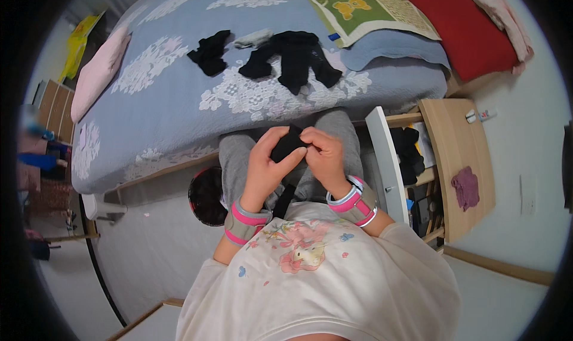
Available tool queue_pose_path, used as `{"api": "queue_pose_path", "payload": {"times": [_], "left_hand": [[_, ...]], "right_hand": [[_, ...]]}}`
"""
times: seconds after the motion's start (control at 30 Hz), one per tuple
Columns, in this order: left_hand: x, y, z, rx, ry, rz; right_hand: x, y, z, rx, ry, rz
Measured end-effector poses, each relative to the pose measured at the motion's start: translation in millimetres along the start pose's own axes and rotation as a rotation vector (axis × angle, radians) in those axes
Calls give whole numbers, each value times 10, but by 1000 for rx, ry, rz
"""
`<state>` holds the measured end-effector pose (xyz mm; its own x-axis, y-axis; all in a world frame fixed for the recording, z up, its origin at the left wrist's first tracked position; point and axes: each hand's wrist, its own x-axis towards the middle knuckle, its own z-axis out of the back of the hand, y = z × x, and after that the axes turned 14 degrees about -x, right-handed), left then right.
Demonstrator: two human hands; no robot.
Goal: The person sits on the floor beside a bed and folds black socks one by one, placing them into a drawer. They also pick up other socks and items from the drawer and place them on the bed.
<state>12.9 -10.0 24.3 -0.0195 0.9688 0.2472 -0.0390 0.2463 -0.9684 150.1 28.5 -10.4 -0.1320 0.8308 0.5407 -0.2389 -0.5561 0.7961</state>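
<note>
Above my lap, a bunched black sock (287, 143) is gripped between both hands. My left hand (262, 165) wraps its left side, with the thumb pressed across the front. The fingers of my right hand (325, 159) are curled and pinch its right edge. On the bed in front of me lie a crumpled black sock (210, 53), a light grey sock (253, 38) and a spread group of black socks (292, 60). To my right, more black cloth pieces (407, 153) sit in a pulled-out drawer (382, 156).
A wooden nightstand (471, 144) at the right carries a purple folded cloth (465, 187) and a small white bottle (484, 115). The bed (155, 102) bears a green blanket (364, 16) and a pink pillow (98, 72). Beside my left leg stands a dark bin (206, 198).
</note>
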Motion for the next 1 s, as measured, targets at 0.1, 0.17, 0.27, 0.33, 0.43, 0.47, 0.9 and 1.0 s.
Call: {"api": "queue_pose_path", "payload": {"times": [0.1,0.17,0.27,0.33,0.43,0.47,0.9,1.0], "left_hand": [[52,83,-89,-138,93,130],[85,126,-241,-41,97,21],[186,251,-406,-33,146,96],[284,305,-536,-44,178,102],[423,281,-884,-43,204,-90],[471,297,-994,-17,255,-81],[422,522,-1330,-267,683,379],[424,590,-1139,-263,669,348]], "right_hand": [[-83,-66,115,-60,1,-182],[-106,-124,253,-170,31,-269],[-125,-150,497,-178,-61,-181],[-188,-273,739,-150,-71,-133],[-353,-321,990,232,-2,-434],[-395,-306,1059,218,-12,-472],[-912,-1051,2239,-39,-727,-759],[-970,-1262,2378,-116,-835,-743]]}}
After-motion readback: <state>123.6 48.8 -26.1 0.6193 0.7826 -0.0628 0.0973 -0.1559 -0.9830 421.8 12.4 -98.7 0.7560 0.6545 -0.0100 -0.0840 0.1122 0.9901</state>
